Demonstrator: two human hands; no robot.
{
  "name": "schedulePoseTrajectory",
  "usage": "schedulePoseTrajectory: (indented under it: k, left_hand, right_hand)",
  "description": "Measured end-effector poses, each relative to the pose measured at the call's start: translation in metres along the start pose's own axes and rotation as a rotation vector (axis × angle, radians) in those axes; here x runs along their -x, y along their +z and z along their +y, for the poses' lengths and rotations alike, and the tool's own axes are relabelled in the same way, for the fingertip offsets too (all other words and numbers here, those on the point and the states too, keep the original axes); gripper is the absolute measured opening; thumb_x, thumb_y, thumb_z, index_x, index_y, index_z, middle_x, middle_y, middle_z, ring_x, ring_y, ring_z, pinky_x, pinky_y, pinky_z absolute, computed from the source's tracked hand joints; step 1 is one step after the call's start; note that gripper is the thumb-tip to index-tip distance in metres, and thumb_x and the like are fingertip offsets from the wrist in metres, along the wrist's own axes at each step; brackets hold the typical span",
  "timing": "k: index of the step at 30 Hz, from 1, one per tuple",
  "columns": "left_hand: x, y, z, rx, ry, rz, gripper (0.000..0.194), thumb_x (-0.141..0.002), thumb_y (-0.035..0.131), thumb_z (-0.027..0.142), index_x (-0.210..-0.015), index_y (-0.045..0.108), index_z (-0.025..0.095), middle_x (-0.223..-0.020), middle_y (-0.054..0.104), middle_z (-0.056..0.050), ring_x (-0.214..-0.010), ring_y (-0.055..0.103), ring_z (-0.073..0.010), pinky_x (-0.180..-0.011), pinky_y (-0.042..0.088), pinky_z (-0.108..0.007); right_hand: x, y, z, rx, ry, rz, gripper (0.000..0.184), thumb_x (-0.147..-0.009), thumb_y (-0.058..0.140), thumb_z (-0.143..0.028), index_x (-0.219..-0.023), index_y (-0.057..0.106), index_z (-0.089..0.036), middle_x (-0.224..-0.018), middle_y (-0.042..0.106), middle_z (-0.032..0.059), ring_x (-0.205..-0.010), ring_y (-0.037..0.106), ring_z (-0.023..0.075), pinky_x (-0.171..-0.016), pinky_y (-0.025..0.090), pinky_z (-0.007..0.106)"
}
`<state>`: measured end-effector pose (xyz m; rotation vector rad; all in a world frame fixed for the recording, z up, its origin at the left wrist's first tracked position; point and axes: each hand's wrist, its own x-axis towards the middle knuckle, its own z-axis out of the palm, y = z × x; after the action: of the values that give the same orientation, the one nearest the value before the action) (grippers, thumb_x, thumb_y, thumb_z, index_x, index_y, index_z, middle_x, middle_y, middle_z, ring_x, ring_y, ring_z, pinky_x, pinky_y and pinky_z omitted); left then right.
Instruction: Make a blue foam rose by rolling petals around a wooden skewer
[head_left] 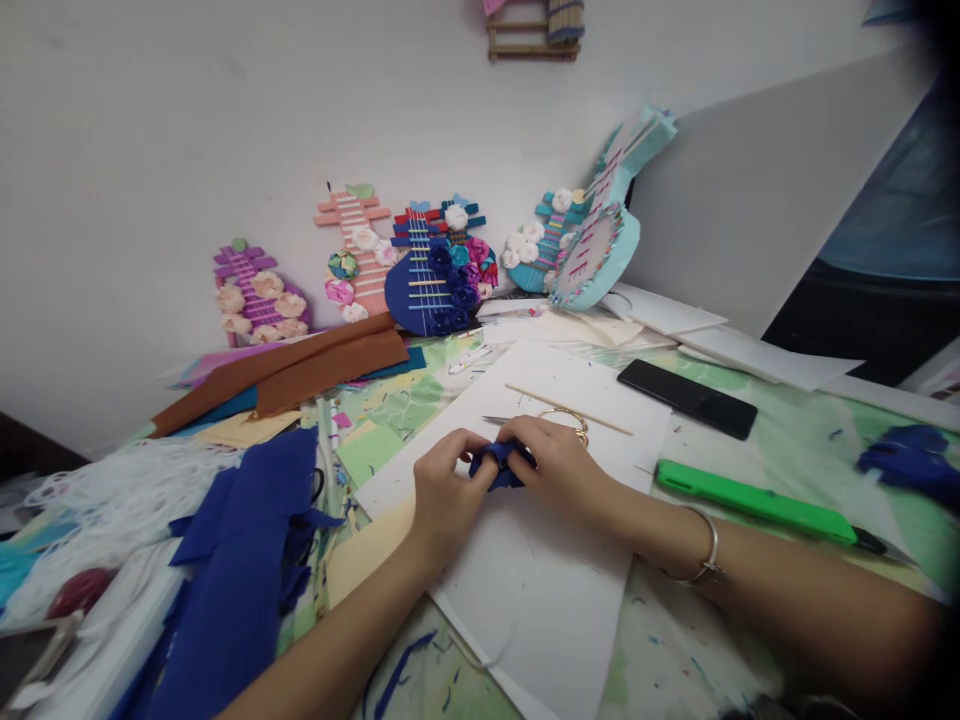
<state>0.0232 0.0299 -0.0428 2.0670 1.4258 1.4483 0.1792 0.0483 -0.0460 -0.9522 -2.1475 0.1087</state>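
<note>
Between my two hands is a small dark blue crepe paper flower [496, 464], pinched from both sides above a white sheet [555, 610]. My left hand [448, 480] grips its left edge with thumb and fingertips. On the other side, my right hand [551, 458] holds it with bent fingers that hide part of the paper. Scissors with gold handles [581, 425] lie just behind my right hand, their blade tip poking out to the left. A thin wooden stick [570, 408] rests on the sheet beyond them.
Blue crepe paper [232, 580] and white yarn [142, 490] lie at left. A green utility knife [757, 500], black phone [686, 398] and blue scrap [911, 460] are at right. Several decorated paper instruments, including a blue one [412, 290], lean on the wall.
</note>
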Motion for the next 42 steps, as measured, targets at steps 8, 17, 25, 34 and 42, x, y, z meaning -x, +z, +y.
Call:
schedulePoseTrajectory:
  k: [8,17,25,34,42]
  left_hand:
    - [0.000,0.003,-0.002,0.130,-0.033,-0.069,0.010,-0.075,0.053,0.015,-0.084,0.058,0.018,-0.076,0.063,0.000,-0.070,0.059,-0.0133,-0.067,0.046,-0.025]
    - [0.002,0.006,-0.003,0.254,-0.130,-0.040,0.021,-0.074,0.057,0.015,-0.095,0.053,0.019,-0.090,0.061,-0.002,-0.078,0.060,-0.0140,-0.072,0.049,-0.028]
    - [0.002,0.009,-0.006,0.476,-0.295,-0.076,0.023,-0.074,0.058,0.016,-0.095,0.049,0.018,-0.094,0.058,-0.002,-0.085,0.061,-0.0137,-0.076,0.049,-0.027]
    - [0.000,0.005,-0.006,0.376,-0.220,-0.161,0.023,-0.075,0.054,0.013,-0.097,0.054,0.018,-0.095,0.062,-0.003,-0.088,0.061,-0.0152,-0.070,0.046,-0.025]
    - [0.001,0.004,-0.006,0.357,-0.144,-0.226,0.039,-0.068,0.059,0.011,-0.104,0.049,0.020,-0.106,0.059,-0.006,-0.094,0.059,-0.0176,-0.076,0.049,-0.028]
  right_hand:
    - [0.001,0.001,0.003,0.066,-0.065,0.095,0.017,-0.078,0.044,-0.006,-0.085,0.054,-0.018,-0.079,0.063,0.0035,-0.074,0.056,0.0146,-0.065,0.039,0.023]
    - [-0.001,-0.002,0.000,0.071,-0.013,0.098,0.010,-0.077,0.045,-0.008,-0.077,0.051,-0.017,-0.076,0.062,0.0043,-0.069,0.055,0.0151,-0.062,0.038,0.025]
    - [-0.004,-0.005,0.002,-0.192,0.298,0.089,0.024,-0.071,0.051,-0.010,-0.092,0.049,-0.020,-0.076,0.061,-0.0004,-0.066,0.055,0.0131,-0.059,0.041,0.024]
    - [-0.009,-0.004,0.000,-0.484,0.266,-0.020,0.022,-0.073,0.052,-0.012,-0.092,0.061,-0.019,-0.090,0.065,0.0023,-0.083,0.059,0.0145,-0.076,0.045,0.028]
    - [-0.008,0.000,0.005,-0.637,0.397,-0.017,0.012,-0.074,0.053,-0.017,-0.083,0.061,-0.018,-0.082,0.065,0.0011,-0.079,0.060,0.0138,-0.070,0.047,0.026]
